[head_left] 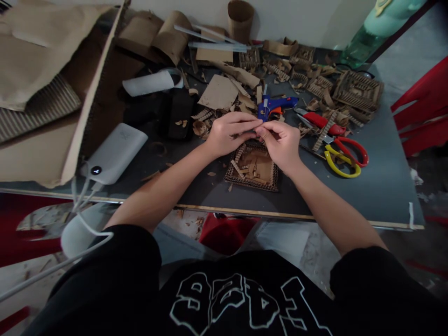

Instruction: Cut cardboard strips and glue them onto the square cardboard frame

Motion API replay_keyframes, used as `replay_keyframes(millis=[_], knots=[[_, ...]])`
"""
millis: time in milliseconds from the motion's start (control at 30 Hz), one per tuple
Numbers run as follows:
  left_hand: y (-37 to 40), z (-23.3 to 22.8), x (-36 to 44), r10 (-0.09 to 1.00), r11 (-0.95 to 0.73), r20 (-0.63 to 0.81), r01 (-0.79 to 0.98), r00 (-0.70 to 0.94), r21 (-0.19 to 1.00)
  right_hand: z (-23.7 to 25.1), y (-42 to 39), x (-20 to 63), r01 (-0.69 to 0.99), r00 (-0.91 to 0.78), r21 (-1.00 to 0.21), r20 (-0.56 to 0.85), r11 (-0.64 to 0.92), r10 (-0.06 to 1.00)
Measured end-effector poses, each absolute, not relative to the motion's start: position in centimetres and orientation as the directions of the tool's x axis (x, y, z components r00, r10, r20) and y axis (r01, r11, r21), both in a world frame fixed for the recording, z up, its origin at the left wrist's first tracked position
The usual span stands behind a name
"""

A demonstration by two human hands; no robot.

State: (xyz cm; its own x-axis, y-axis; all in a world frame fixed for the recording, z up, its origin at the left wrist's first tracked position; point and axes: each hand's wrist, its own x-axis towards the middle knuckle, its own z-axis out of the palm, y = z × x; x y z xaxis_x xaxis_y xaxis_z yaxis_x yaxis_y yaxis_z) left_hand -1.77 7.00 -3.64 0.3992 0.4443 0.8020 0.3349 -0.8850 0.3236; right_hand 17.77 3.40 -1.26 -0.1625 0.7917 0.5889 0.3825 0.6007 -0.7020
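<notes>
My left hand (pixel 229 133) and my right hand (pixel 283 143) meet fingertip to fingertip above the far side of a square cardboard tray (pixel 251 185). Both are closed in a pinch, and whatever lies between the fingertips is too small to make out. The tray has walls of stacked corrugated strips, with several loose cardboard bits (pixel 250 169) inside. Just beyond my fingertips lies a blue glue gun (pixel 266 108) with an orange trigger. Scissors (pixel 345 161) with red and yellow handles rest to the right of my right hand.
Red-handled pliers (pixel 320 122) lie near the scissors. Cardboard scraps and square corrugated pieces (pixel 359 91) cover the back. A grey power bank (pixel 117 151) with cables, a black phone (pixel 180 116) and large cardboard sheets (pixel 38 154) occupy the left. A green bottle (pixel 364 42) stands back right.
</notes>
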Motion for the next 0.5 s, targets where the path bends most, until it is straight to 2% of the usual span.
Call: replay_keyframes(millis=[167, 300, 500], knots=[[6.69, -3.47, -1.78, 0.492, -0.856, 0.720, 0.424, 0.490, 0.297, -1.39, 3.73, 18.11, 0.458, -0.225, -0.646, 0.581, 0.611, 0.782], [6.46, -3.63, -1.80, 0.420, -0.890, 0.740, 0.399, 0.525, 0.223, -1.63, 4.10, 18.30, 0.498, -0.277, -0.583, 0.594, 0.642, 0.755], [6.46, -3.68, -2.05, 0.332, -0.892, 0.789, 0.444, 0.518, 0.084, -1.69, 4.30, 18.33, 0.423, -0.316, -0.563, 0.643, 0.710, 0.698]])
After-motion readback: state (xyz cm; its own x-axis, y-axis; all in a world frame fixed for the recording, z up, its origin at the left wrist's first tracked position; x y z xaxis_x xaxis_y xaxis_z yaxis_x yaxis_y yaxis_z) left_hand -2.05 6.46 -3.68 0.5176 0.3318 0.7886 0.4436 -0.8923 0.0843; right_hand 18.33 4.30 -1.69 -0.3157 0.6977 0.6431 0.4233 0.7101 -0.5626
